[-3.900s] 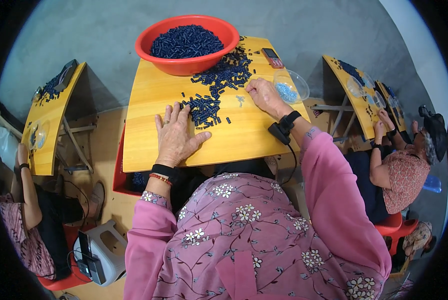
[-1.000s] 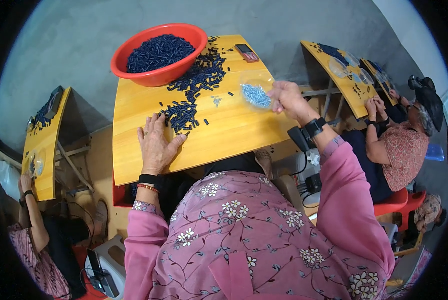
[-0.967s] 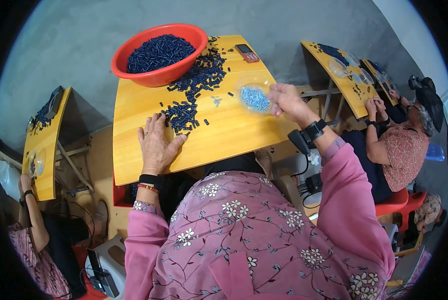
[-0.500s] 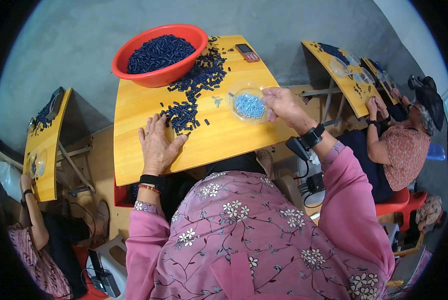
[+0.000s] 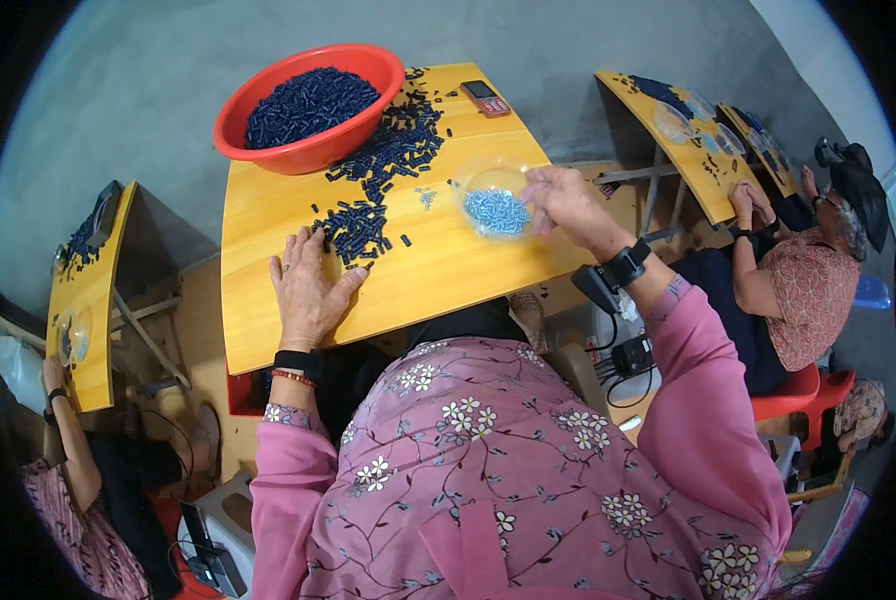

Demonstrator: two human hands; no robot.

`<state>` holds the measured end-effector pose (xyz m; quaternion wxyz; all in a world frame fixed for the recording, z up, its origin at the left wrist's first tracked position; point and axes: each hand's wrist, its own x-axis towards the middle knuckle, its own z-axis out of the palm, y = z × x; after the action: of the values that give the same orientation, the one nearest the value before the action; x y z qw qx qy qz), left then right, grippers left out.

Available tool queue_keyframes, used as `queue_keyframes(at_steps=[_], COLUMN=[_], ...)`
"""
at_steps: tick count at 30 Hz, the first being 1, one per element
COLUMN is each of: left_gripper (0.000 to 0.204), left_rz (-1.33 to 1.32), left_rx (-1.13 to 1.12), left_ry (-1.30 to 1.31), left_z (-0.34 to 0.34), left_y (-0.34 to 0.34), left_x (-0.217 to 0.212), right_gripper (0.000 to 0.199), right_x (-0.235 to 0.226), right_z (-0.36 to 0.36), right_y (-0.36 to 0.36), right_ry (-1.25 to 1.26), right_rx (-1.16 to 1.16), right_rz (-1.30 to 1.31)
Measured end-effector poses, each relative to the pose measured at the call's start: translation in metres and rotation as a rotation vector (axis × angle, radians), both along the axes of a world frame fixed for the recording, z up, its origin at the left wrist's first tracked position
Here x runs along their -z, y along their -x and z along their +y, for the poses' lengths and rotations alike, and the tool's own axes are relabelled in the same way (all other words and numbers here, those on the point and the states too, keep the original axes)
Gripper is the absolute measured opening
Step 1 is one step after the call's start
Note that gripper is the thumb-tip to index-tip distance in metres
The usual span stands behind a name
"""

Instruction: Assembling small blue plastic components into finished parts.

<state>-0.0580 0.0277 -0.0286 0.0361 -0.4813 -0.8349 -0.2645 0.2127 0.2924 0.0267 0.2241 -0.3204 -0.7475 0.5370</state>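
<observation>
My left hand lies flat on the yellow table, fingers spread. Its fingertips touch the near edge of a small pile of short dark-blue tubes. On the right, my right hand grips the rim of a clear round plastic dish, thumb and fingers closed on it. Inside lie many small light-blue, shiny pieces, gathered toward its near side. A few similar pieces sit loose on the wood, left of the dish.
A red basin heaped with dark tubes stands at the back left. More tubes are strewn beside it. A red mobile phone lies at the far edge. Other people sit at yellow tables on the left and right.
The dish in my right hand looks a little more tilted, with its pieces shifted toward the near side. My left hand stays by the dark tubes. The whole view has shifted slightly.
</observation>
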Motion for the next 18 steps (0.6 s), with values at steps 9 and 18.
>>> queue_keyframes(at_steps=[9,18], left_gripper=[0.078,0.077], left_rz=[-0.005,-0.003], left_rx=[0.006,0.002], left_ry=[0.001,-0.003], left_z=[0.0,-0.001], left_y=[-0.002,0.001], left_x=[-0.004,-0.004], right_gripper=[0.046,0.04], right_x=[0.004,0.002], right_z=[0.01,0.009], right_y=[-0.006,-0.005], right_ry=[-0.015,0.028], right_rx=[0.143,0.22], right_rz=[0.111,0.095])
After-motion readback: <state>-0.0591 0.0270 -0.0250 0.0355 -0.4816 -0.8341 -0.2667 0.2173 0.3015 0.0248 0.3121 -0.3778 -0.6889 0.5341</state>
